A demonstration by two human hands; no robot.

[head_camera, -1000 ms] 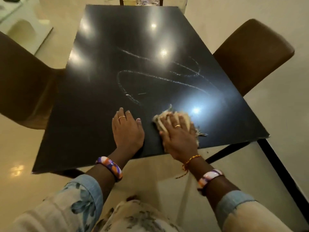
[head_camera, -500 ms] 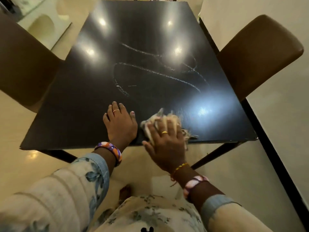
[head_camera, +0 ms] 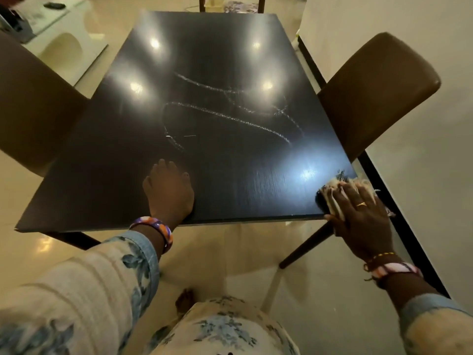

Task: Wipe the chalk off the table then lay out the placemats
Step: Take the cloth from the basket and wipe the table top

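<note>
Left hand (head_camera: pixel 170 192) lower centre of frame, palm down, fingers together, arm reaching up from lower left. Right hand (head_camera: pixel 358 211) at right (ring on one finger), fingers spread flat, wrist angled toward lower right.

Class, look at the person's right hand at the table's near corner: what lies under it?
Under the right hand lies a pale, frayed cloth, pressed onto the dark table at its near right corner. Its fringe shows past the fingers; the hand covers its middle and the tabletop beneath.

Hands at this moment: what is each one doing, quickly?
Left hand: open, resting flat on the table, holding nothing.
Right hand: open, fingers spread, pressing the cloth at the table's corner.
</note>
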